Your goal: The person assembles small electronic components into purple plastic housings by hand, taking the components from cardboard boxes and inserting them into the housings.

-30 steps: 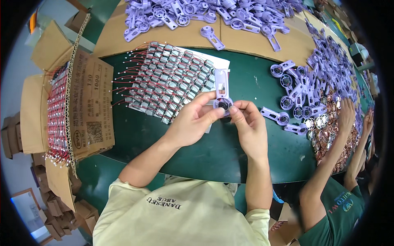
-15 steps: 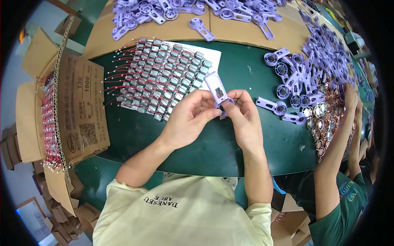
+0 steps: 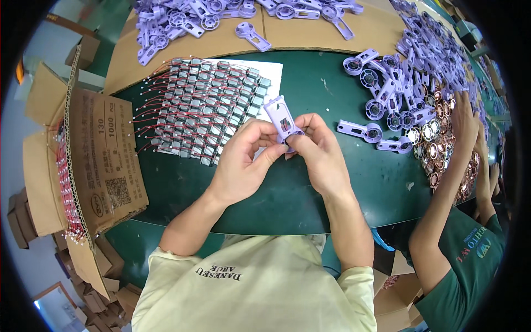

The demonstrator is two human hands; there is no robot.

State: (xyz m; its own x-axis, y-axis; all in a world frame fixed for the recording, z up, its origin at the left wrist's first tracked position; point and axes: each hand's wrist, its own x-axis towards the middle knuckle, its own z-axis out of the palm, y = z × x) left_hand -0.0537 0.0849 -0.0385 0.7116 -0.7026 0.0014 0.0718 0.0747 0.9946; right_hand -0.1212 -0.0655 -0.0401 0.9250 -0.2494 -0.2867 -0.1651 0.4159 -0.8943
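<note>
A purple plastic housing is held between my two hands, its slotted handle pointing up and away from me. My left hand grips its lower left side with thumb and fingers. My right hand has its thumb pressed on the round end, which the fingers mostly hide. Just left of the housing, rows of small silver motors with red wires lie on a white sheet. To the right, single purple housings lie on the green table.
An open cardboard box with wired motors stands at the left. Purple housings pile on cardboard at the back and at the right. Copper-coloured rings lie near a co-worker's arm. The green table spans the front.
The view has shifted slightly, so the table's things sit a little differently in it. Both hands still hold the purple housing, whose handle is tilted a little more to the left.
</note>
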